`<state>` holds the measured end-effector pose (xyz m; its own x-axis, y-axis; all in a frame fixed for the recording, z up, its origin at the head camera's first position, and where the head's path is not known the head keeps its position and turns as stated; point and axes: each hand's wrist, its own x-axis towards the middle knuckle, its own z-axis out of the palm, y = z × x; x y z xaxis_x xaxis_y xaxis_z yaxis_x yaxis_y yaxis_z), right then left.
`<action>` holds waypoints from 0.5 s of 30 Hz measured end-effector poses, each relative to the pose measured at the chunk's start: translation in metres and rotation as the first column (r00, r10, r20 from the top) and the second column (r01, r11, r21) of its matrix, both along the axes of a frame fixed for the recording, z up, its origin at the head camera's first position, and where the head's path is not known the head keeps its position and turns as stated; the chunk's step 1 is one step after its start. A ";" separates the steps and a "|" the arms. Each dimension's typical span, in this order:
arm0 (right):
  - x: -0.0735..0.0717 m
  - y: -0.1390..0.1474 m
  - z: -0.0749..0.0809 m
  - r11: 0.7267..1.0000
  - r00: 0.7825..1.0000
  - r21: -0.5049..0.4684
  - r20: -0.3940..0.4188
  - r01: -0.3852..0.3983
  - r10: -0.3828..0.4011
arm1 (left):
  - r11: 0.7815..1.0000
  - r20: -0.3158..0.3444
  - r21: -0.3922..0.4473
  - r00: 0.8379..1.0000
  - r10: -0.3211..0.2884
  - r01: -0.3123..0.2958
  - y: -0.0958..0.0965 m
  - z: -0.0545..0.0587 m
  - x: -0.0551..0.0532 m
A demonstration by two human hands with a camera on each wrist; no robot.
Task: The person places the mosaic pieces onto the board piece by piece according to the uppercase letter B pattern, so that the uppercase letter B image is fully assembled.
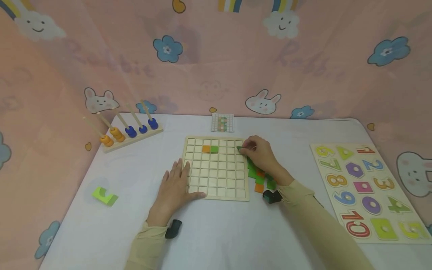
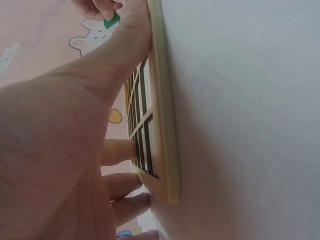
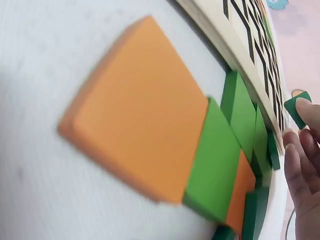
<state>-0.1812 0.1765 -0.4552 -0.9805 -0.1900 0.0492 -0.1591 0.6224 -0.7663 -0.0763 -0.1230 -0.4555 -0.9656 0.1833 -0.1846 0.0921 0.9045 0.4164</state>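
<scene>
A wooden grid board (image 1: 216, 168) lies flat on the white table. An orange square tile (image 1: 206, 149) and a light green tile (image 1: 214, 149) sit side by side in its second row. My right hand (image 1: 261, 153) pinches a dark green tile (image 3: 298, 108) between thumb and fingertips, over the board's upper right edge. With fingers spread, my left hand (image 1: 173, 187) rests at the board's lower left, its thumb on the front edge. Beneath my right wrist, along the board's right side, lie loose green and orange tiles (image 1: 259, 188), partly hidden by the hand.
A small pattern card (image 1: 222, 123) lies behind the board. An abacus (image 1: 133, 140) with orange and blue beads stands at back left. A lime-green block (image 1: 105, 196) is at the left. On the right lies a number-and-shape puzzle board (image 1: 368, 191).
</scene>
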 end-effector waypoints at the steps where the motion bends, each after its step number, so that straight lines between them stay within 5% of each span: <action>1: 0.000 -0.003 -0.001 1.000 1.000 -0.005 -0.004 -0.005 0.005 | 1.000 0.000 0.001 1.000 0.000 0.000 0.000 0.000 0.000; 15: 0.001 -0.039 -0.003 0.997 0.995 -0.016 0.061 -0.072 0.073 | 1.000 -0.007 0.003 1.000 -0.001 0.001 -0.001 -0.001 0.000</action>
<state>-0.1797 0.1374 -0.4584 -0.9654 -0.2606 -0.0080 -0.1554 0.6000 -0.7848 -0.0765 -0.1239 -0.4567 -0.9666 0.1847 -0.1776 0.0957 0.9033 0.4183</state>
